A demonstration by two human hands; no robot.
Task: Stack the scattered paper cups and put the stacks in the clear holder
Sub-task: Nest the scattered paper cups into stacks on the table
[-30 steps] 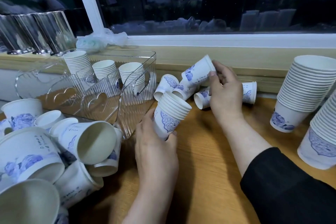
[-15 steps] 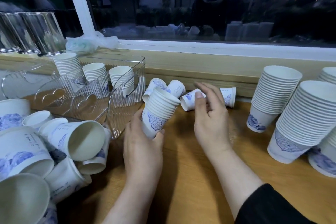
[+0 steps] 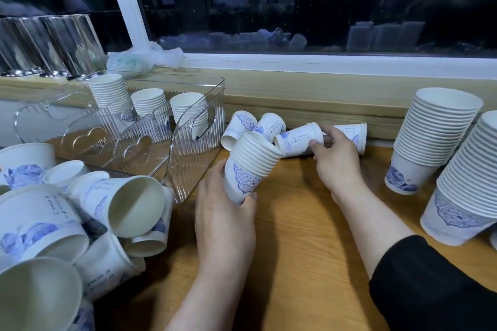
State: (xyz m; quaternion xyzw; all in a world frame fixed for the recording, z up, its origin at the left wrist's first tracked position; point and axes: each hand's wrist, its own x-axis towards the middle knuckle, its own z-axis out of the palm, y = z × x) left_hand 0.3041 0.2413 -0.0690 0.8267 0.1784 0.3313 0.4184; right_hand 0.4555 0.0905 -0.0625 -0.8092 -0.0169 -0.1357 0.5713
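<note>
My left hand (image 3: 224,219) grips a short stack of white paper cups with blue print (image 3: 251,166), tilted to the right above the wooden counter. My right hand (image 3: 336,161) pinches the rim of a single cup lying on its side (image 3: 297,140) by the back ledge. Three more loose cups lie there: two (image 3: 242,126) beside the holder and one (image 3: 355,137) behind my right hand. The clear holder (image 3: 188,158) stands to the left and holds three stacks of cups (image 3: 150,101). A heap of scattered cups (image 3: 80,212) fills the near left.
Tall cup stacks stand on the right, one (image 3: 430,137) near the ledge and another (image 3: 468,191) at the frame edge. Metal tumblers (image 3: 48,45) and a plastic bag (image 3: 142,56) sit on the window sill. The wooden counter (image 3: 295,236) runs between my arms.
My right hand put the cup it held onto the left-hand stack, then reached back and took hold of a cup lying by the ledge. The left hand kept its stack.
</note>
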